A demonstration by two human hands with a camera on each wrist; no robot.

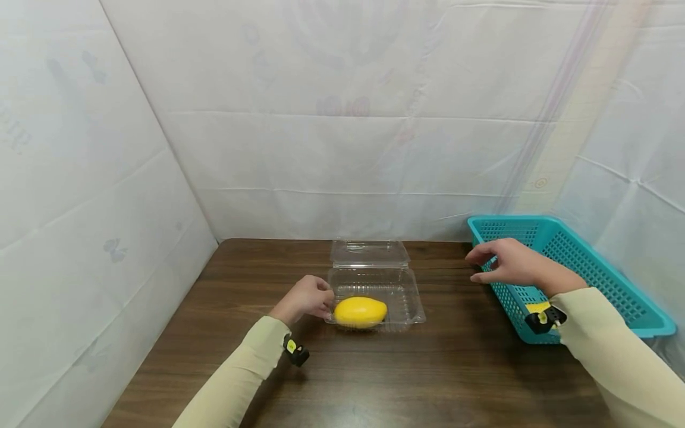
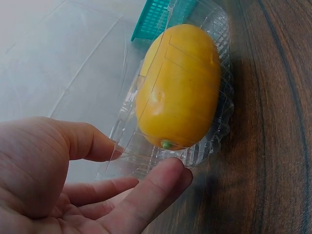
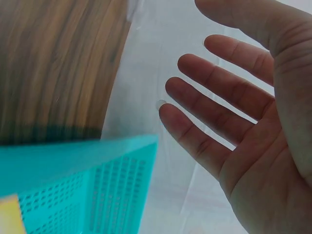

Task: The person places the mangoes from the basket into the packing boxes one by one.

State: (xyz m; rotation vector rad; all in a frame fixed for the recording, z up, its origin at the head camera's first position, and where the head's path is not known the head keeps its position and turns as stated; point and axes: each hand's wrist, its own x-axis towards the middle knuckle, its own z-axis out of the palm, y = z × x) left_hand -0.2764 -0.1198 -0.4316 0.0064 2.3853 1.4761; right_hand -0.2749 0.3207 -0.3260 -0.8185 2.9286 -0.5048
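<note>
A clear plastic box [image 1: 401, 297] lies on the table with its lid [image 1: 369, 252] folded back toward the wall. Inside, at the front left, is a yellow mango-like fruit [image 1: 361, 312], which fills much of the left wrist view [image 2: 180, 87]. My left hand [image 1: 310, 297] pinches the box's left edge between thumb and fingers [image 2: 168, 173]. My right hand [image 1: 508, 261] is raised over the left side of a turquoise basket [image 1: 594, 255], its fingers spread and holding nothing; the right wrist view shows its bare palm [image 3: 258, 161].
The basket stands at the right of the brown table [image 1: 374, 380], with something yellow [image 1: 537, 307] low inside it, partly hidden by the right wrist. White sheeting [image 1: 321, 148] hangs behind the table and at both sides.
</note>
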